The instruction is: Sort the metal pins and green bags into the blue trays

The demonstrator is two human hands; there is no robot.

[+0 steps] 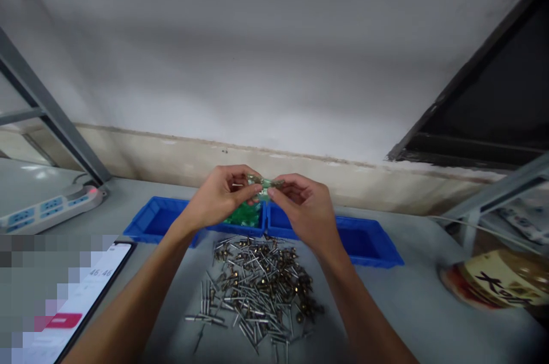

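My left hand (221, 195) and my right hand (302, 204) meet above the table, both pinching a small green part (262, 184) with a thin metal pin sticking out to the left. Below them lies a loose pile of metal pins with brass heads (257, 287) on the grey table. Behind the pile stand two blue trays: the left tray (152, 218) holds more green parts (244, 215) at its right end, and the right tray (369, 241) sits next to it.
A phone (92, 295) with a lit screen lies at the front left. A white power strip (51, 207) sits at the far left by a metal frame post. A round tin (501, 281) lies at the right. A wall runs behind the table.
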